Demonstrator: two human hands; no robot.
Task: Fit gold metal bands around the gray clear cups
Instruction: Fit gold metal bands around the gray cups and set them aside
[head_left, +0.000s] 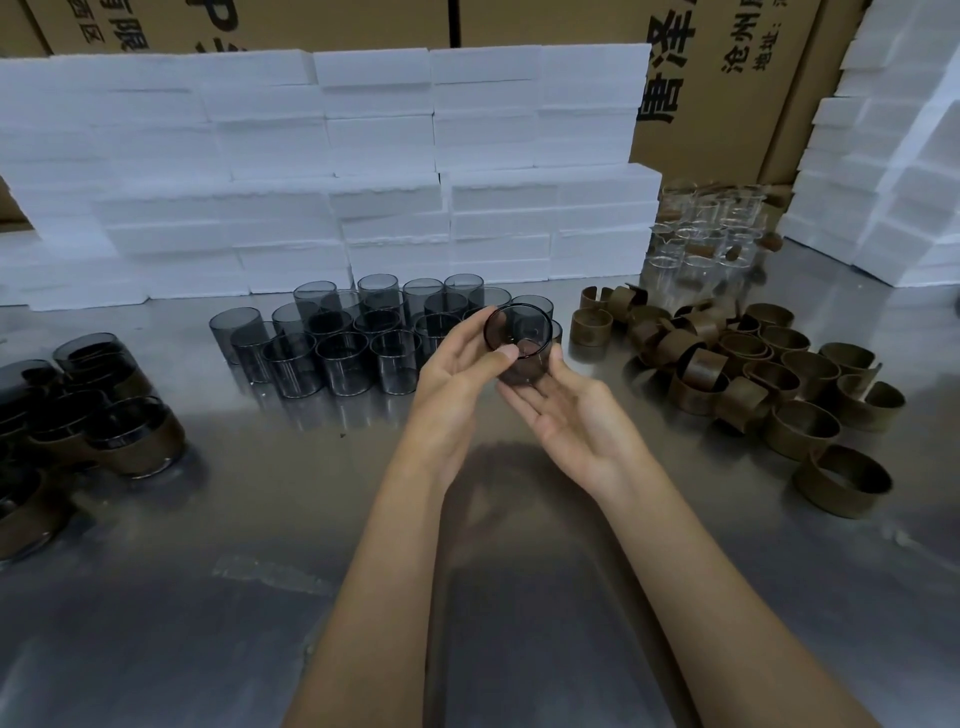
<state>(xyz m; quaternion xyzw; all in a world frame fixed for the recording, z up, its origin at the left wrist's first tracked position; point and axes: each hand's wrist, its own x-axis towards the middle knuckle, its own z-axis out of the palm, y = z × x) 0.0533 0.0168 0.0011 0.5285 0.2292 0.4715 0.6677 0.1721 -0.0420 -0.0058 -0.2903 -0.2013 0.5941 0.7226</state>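
While tilted with its mouth toward the camera, held above the steel table: one gray cup, no band on it. Left hand gripping the cup, thumb curled against its side. Right hand palm up, fingers straight, cradling the base. Just behind: a cluster of bare gray cups. Right: a heap of gold bands. Far left: banded cups. Behind everything: white foam blocks.

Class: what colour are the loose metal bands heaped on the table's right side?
Dull gold-brown bands, clearest in the head view.
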